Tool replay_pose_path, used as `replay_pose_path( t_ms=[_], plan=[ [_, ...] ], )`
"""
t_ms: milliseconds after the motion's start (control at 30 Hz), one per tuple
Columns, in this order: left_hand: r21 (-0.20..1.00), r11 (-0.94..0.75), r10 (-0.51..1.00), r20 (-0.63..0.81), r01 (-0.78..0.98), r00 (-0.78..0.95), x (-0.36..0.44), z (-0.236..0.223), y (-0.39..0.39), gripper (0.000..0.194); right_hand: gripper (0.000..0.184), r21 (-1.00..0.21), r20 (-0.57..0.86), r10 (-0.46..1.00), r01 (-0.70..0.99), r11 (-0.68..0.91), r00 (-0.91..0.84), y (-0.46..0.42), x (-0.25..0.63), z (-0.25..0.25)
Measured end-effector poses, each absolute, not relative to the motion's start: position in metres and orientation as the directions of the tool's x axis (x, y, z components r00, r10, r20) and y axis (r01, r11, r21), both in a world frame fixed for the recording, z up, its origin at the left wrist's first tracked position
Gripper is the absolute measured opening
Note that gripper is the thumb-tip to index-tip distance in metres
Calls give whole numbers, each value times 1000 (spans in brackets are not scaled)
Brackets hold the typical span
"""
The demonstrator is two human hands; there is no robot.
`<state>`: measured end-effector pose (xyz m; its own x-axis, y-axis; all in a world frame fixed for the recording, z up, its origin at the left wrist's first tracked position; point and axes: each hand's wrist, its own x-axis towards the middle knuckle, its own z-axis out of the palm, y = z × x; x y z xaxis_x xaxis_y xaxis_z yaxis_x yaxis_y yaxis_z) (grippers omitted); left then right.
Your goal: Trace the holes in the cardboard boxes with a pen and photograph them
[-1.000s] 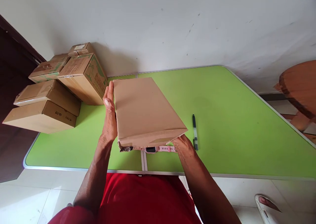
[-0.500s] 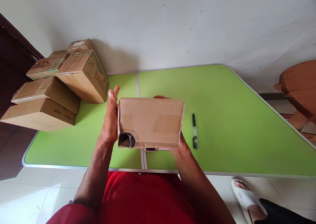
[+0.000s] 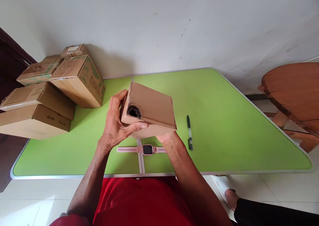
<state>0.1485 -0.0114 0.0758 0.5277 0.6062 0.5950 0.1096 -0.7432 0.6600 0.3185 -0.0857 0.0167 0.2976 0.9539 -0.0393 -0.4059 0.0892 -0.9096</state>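
Note:
A small brown cardboard box (image 3: pixel 154 106) is held tilted above the table, a ragged dark hole near one corner of the face turned to me. My left hand (image 3: pixel 116 119) grips its left end, thumb along the lower side and fingers behind the edge. From below, my right hand (image 3: pixel 166 138) supports the box; its fingers are hidden beneath. Under the box a pink smartwatch (image 3: pixel 148 149) lies flat with its strap stretched out, partly covered by my right wrist. To the right lies a black and clear pen (image 3: pixel 189 133).
Several cardboard boxes (image 3: pixel 77 79) are stacked at the left of the green table (image 3: pixel 224 126). A wall stands behind it. A brown wooden stool (image 3: pixel 294 93) is beyond the right edge. Another person's foot (image 3: pixel 231 197) shows on the floor at lower right.
The box has turned and tilted, its holed corner now higher. My left hand has gone from lying flat against its side to gripping it, thumb in front. The smartwatch has come into fuller view.

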Motion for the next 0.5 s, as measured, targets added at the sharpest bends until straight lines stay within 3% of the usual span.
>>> replay_pose_path(
  t_ms=[167,300,400,500],
  plan=[
    [699,-696,675,558,164,484,146,72,-2,80,56,-871,-101,903,-476,122,417,-98,315,15],
    [779,-574,808,490,252,326,137,71,-9,67,62,-903,-125,828,-408,133,546,-107,310,4],
    [869,-469,858,407,155,313,133,68,-14,76,64,-946,-49,839,-293,134,542,-119,299,-5],
    [889,-442,847,368,123,383,129,66,-12,86,55,-959,-1,858,-243,145,514,-138,290,-12]
  ],
)
